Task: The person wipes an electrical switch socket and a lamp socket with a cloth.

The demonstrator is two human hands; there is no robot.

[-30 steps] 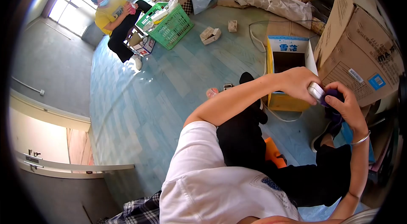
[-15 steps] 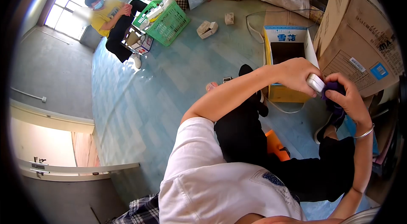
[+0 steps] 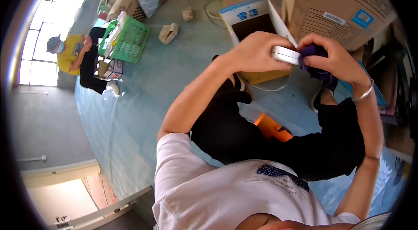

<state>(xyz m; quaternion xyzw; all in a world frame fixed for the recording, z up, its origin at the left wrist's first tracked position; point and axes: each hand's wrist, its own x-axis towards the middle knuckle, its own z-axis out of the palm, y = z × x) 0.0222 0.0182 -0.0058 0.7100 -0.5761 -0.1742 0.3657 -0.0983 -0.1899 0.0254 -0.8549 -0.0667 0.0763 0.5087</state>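
My left hand is closed around a small white rectangular block with rounded edges; its exact kind I cannot make out. In my right hand a bunched dark purple cloth is pinched between thumb and fingers. The cloth touches the right end of the white block, and part of it hangs below the hand. Both hands are held above the near right side of an open cardboard box, white and blue at the top and yellow below.
A large brown carton stands behind my right hand. An orange object lies between my legs. Farther left are a green basket, small pale blocks on the floor, and a seated person in yellow.
The view has turned, so the surroundings shift left and down. The white block now lies more level, its end still against the cloth. Both hands keep their hold.
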